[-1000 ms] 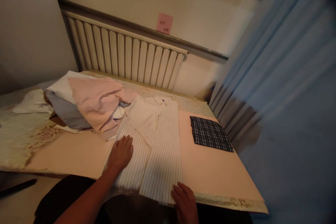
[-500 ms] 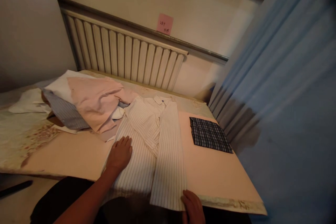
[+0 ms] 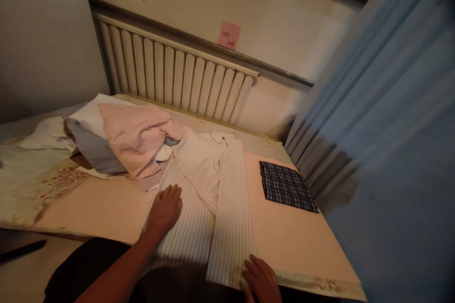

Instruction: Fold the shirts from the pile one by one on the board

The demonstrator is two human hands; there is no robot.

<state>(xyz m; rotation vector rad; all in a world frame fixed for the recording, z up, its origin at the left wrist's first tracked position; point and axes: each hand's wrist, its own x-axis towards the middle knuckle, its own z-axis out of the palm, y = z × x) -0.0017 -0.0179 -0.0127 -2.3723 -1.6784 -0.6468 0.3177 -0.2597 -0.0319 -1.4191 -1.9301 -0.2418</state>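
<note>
A white shirt with thin dark stripes (image 3: 192, 208) is spread out in front of me, its collar toward the wall. One sleeve lies folded across the chest; the other runs straight down the right side to the near table edge. My left hand (image 3: 165, 206) rests palm down on the left part of the shirt, fingers stretched out. Down at the cuff end of the straight sleeve, my right hand (image 3: 261, 277) lies at its right edge with fingers apart, no cloth visibly gripped.
A folded dark plaid cloth (image 3: 287, 185) lies to the right on the pink sheet (image 3: 302, 236). Left of the shirt is a heap of clothes with a pink garment (image 3: 133, 132) on top. A radiator (image 3: 177, 71) stands behind; a blue curtain (image 3: 398, 142) hangs at right.
My right hand's fingers have spread and shifted slightly onto the sleeve's end. The left hand stays flat on the shirt. The whole view has shifted a little.
</note>
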